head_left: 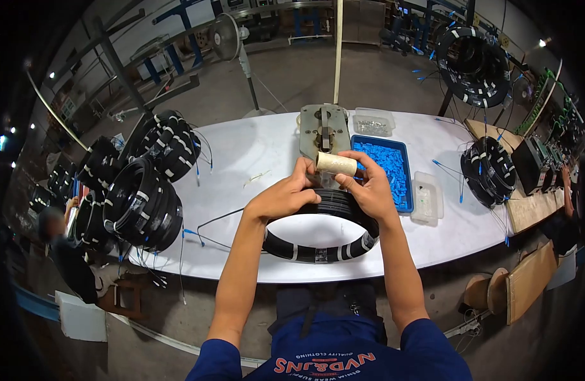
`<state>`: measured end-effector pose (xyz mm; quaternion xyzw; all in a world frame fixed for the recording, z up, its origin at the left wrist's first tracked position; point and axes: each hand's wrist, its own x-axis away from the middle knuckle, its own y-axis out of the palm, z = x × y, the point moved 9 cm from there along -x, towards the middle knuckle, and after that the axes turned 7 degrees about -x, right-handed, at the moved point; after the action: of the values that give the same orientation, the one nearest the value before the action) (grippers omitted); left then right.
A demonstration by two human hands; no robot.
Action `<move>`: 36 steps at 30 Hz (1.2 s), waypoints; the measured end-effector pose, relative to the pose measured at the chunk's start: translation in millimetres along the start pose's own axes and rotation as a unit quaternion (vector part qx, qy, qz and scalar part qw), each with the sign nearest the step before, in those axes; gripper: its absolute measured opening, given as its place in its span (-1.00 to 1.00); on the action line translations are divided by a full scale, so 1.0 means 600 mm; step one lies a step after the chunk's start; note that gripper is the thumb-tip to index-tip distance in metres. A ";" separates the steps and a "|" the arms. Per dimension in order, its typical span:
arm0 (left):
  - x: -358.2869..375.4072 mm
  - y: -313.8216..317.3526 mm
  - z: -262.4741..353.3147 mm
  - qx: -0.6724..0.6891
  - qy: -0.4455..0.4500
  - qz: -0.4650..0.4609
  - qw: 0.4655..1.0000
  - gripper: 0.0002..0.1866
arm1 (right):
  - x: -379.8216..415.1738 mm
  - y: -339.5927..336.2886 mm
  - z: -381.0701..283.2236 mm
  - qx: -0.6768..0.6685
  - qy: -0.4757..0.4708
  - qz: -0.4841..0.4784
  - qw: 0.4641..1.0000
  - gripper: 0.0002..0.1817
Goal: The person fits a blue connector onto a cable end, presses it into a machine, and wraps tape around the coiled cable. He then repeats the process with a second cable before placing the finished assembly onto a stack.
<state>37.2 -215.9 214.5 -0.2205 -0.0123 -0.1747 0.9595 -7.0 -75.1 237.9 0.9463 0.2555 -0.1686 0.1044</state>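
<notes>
Both bare forearms reach forward from blue sleeves and converge, the left hand (285,193) curled palm-down with fingers closed in a grip, the right hand (368,187) beside it, fingers pinched together, thumbs nearly touching

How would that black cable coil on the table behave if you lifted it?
The black cable coil is bound with white tape bands, so it would probably keep its ring shape, flexing slightly. Its many tight windings suggest it is fairly heavy. Lying flat, it seems unlikely to roll.
</notes>
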 end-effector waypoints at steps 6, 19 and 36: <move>0.010 -0.008 0.037 -0.085 0.060 0.063 0.993 0.18 | -0.008 -0.010 0.021 -0.017 0.052 0.026 0.998 -0.56; 0.001 0.014 0.055 -0.275 0.059 0.112 0.953 0.07 | -0.013 -0.023 0.074 0.106 0.183 -0.043 0.976 -0.67; 0.049 0.000 0.069 -0.491 0.103 0.333 0.798 -0.07 | -0.032 0.013 0.116 0.063 0.261 -0.141 0.953 -0.69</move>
<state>66.7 -208.1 254.9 -0.6335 0.2480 0.1511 0.7172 -37.0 -109.7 181.8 0.9161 0.3940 0.0551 -0.0502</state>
